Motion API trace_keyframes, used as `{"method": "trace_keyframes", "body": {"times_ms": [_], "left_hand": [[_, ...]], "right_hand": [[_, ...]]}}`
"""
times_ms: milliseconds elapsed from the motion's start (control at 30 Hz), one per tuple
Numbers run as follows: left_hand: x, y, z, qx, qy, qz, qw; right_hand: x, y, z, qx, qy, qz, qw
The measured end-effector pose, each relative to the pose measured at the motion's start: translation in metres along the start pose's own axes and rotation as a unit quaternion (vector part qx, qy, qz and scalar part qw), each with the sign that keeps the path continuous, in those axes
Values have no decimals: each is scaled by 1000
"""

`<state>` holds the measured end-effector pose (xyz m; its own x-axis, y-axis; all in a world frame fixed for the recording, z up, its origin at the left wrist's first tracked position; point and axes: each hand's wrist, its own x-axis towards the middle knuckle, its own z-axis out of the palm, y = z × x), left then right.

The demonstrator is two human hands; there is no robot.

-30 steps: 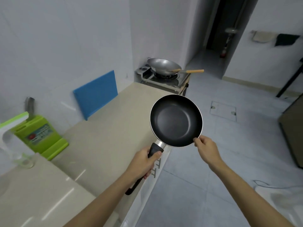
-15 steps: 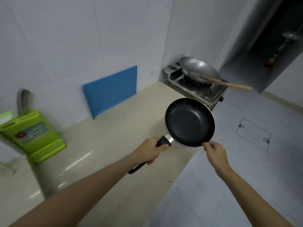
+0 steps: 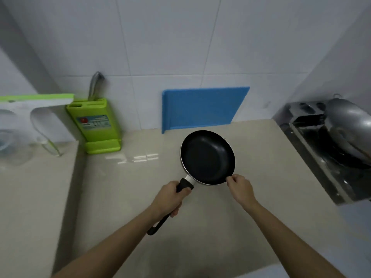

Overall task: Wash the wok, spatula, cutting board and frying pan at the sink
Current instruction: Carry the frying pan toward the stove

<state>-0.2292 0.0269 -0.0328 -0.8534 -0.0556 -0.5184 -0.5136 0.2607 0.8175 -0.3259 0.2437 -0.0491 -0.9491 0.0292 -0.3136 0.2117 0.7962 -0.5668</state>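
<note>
A black frying pan (image 3: 207, 157) is held over the beige counter (image 3: 140, 197), its inside facing me. My left hand (image 3: 170, 196) is wrapped around its black handle. My right hand (image 3: 240, 187) pinches the pan's near rim between thumb and fingers. A blue cutting board (image 3: 202, 108) leans against the tiled wall behind the pan. The steel wok (image 3: 349, 125) sits on the stove (image 3: 313, 149) at the right edge. The spatula and the sink are out of view.
A green knife block (image 3: 95, 125) with a metal handle sticking out stands against the wall at left. A green-and-white rack (image 3: 36, 101) and a clear glass jug (image 3: 12, 141) occupy the raised counter section at far left.
My view has swung left from the floor and stove to face the counter and wall. The pan stays in both hands and now sits over the counter.
</note>
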Motion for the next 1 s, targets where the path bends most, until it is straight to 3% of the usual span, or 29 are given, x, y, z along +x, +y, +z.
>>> {"method": "trace_keyframes", "body": {"times_ms": [267,733,1000], "left_hand": [[37,-12,12,-51,137,-60,988],[76,-31,34,-33,141,-106,984],[83,-38,42,-65,142,-109,982]], "right_hand": [[89,-29,26,-75,-107,-81,988],[126,5,57,-35,-144,-20,989],[135,6,61,-15,-137,-39,990]]}}
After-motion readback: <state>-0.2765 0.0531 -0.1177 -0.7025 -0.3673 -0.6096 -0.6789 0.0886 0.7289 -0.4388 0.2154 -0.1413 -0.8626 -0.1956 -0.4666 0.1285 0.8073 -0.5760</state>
